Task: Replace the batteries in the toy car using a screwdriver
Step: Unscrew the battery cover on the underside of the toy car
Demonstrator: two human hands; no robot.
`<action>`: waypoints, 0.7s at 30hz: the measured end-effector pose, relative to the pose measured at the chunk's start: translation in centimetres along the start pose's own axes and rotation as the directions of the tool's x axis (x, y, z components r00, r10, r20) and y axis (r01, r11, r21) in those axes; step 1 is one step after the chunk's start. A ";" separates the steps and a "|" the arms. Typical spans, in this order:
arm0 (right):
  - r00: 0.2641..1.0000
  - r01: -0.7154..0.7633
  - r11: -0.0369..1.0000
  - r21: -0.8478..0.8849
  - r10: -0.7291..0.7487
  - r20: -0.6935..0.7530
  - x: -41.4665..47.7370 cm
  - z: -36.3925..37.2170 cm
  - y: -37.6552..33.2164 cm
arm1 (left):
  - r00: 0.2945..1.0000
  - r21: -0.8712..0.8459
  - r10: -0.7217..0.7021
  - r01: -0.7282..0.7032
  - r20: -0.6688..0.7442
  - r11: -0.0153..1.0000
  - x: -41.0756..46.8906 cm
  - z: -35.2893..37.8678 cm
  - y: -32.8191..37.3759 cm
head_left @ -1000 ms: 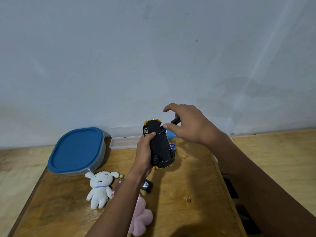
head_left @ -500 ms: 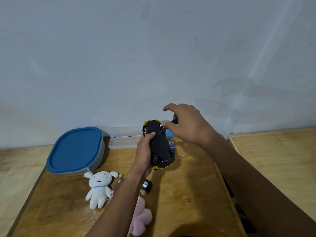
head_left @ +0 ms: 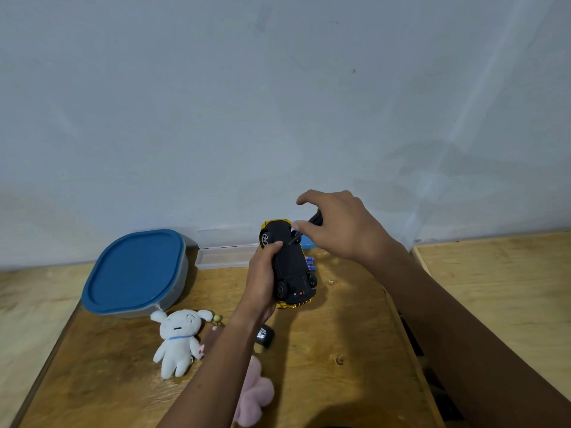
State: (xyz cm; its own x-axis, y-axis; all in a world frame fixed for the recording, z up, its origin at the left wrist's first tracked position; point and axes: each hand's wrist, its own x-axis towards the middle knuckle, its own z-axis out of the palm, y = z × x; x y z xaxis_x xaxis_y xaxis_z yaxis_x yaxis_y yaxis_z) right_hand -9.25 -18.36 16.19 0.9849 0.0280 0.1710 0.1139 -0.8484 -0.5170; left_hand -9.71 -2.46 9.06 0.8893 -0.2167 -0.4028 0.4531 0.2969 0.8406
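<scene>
A yellow toy car (head_left: 290, 267) is held upside down above the wooden table, its black underside facing me. My left hand (head_left: 262, 276) grips it along its left side. My right hand (head_left: 338, 227) holds a black-handled screwdriver (head_left: 315, 219) whose thin shaft slants down onto the underside near the front wheels. Small blue batteries (head_left: 310, 262) lie on the table just right of the car. A small black cover-like piece (head_left: 265, 336) lies below the car, beside my left forearm.
A grey container with a blue lid (head_left: 136, 271) stands at the back left, a clear plastic case (head_left: 224, 257) beside it against the wall. A white plush toy (head_left: 179, 338) and a pink plush (head_left: 255, 396) lie near the front. The table's right edge (head_left: 401, 329) borders another wooden surface.
The fingers of my right hand have shifted around the screwdriver handle, with the index finger lifted higher. The car and my left hand stay almost where they were.
</scene>
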 end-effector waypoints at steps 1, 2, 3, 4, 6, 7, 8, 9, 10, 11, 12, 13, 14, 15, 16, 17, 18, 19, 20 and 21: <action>1.000 -0.013 0.999 -0.050 0.013 -0.012 0.0 0.1 0.1 | 1.000 0.004 0.001 -0.001 -0.003 1.000 0.1 0.0 -0.1; 1.000 -0.015 0.995 -0.097 0.013 -0.018 0.1 0.1 0.1 | 1.000 0.010 0.002 -0.002 -0.012 1.000 0.1 0.0 -0.1; 1.000 -0.008 0.992 -0.122 0.006 -0.018 0.1 0.1 0.1 | 1.000 0.018 0.003 -0.003 -0.013 1.000 0.3 -0.1 -0.2; 1.000 0.007 0.994 -0.112 -0.009 -0.017 0.0 0.1 0.0 | 1.000 0.024 0.004 -0.003 -0.011 1.000 0.2 -0.1 -0.2; 0.999 0.043 0.999 -0.015 -0.043 -0.002 -0.2 -0.2 -0.4 | 1.000 0.031 0.003 -0.002 -0.010 1.000 0.3 -0.3 -0.3; 0.998 0.055 0.998 0.042 -0.056 0.015 -0.3 -0.4 -0.5 | 1.000 0.033 0.004 -0.003 -0.015 0.999 0.4 -0.3 -0.3; 0.997 0.064 0.995 0.080 -0.067 0.035 -0.3 -0.5 -0.6 | 1.000 0.036 0.005 -0.004 -0.019 0.999 0.5 -0.3 -0.3; 0.996 0.071 0.994 0.084 -0.075 0.053 -0.4 -0.5 -0.6 | 1.000 0.038 0.007 -0.006 -0.021 0.999 0.6 -0.4 -0.4; 0.995 0.071 0.996 0.059 -0.074 0.063 -0.4 -0.5 -0.6 | 1.000 0.040 0.010 -0.009 -0.018 0.999 0.6 -0.4 -0.4; 0.996 0.061 0.998 0.003 -0.061 0.064 -0.4 -0.5 -0.6 | 1.000 0.044 0.014 -0.014 -0.012 0.999 0.7 -0.5 -0.4; 0.998 0.047 0.996 -0.076 -0.043 0.048 -0.4 -0.6 -0.6 | 1.000 0.045 0.020 -0.020 0.003 0.999 0.7 -0.4 -0.4; 1.000 0.020 0.989 -0.149 -0.016 0.022 -0.3 -0.6 -0.5 | 0.999 0.044 0.023 -0.024 0.025 0.999 0.7 -0.4 -0.3; 1.000 -0.006 0.979 -0.204 0.005 -0.008 -0.2 -0.5 -0.5 | 0.999 0.041 0.022 -0.024 0.046 0.999 0.6 -0.3 -0.3; 0.999 -0.021 0.970 -0.242 0.014 -0.029 -0.1 -0.3 -0.4 | 0.998 0.040 0.019 -0.021 0.057 0.999 0.5 -0.2 -0.3; 0.999 -0.030 0.967 -0.254 0.022 -0.033 -0.1 -0.2 -0.3 | 0.998 0.045 0.016 -0.018 0.060 0.999 0.5 -0.2 -0.4; 0.999 -0.035 0.973 -0.229 0.030 -0.028 -0.1 -0.1 -0.3 | 0.998 0.046 0.011 -0.013 0.055 0.999 0.6 -0.3 -0.5; 0.999 -0.033 0.984 -0.174 0.033 -0.005 -0.1 0.0 -0.1 | 0.999 0.043 0.008 -0.010 0.041 0.999 0.6 -0.3 -0.5; 0.999 -0.020 0.993 -0.116 0.024 0.027 -0.2 0.0 -0.1 | 1.000 0.039 0.006 -0.007 0.017 0.999 0.8 -0.4 -0.7; 0.998 0.004 0.998 -0.067 0.001 0.066 -0.2 -0.1 -0.1 | 1.000 0.035 0.007 -0.006 -0.011 0.999 1.0 -0.6 -0.8; 0.995 0.027 0.999 -0.027 -0.024 0.102 -0.4 -0.2 -0.1 | 0.999 0.031 0.008 -0.007 -0.033 0.999 1.2 -0.8 -0.9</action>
State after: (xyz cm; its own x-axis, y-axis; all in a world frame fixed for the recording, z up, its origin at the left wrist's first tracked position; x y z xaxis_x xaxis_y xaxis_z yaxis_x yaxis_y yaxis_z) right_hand -9.64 -18.38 16.36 0.9901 0.1018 0.0972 0.1366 -0.8613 -0.4894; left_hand -9.02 -2.24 7.55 0.8947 -0.1831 -0.4075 0.4443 0.2698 0.8543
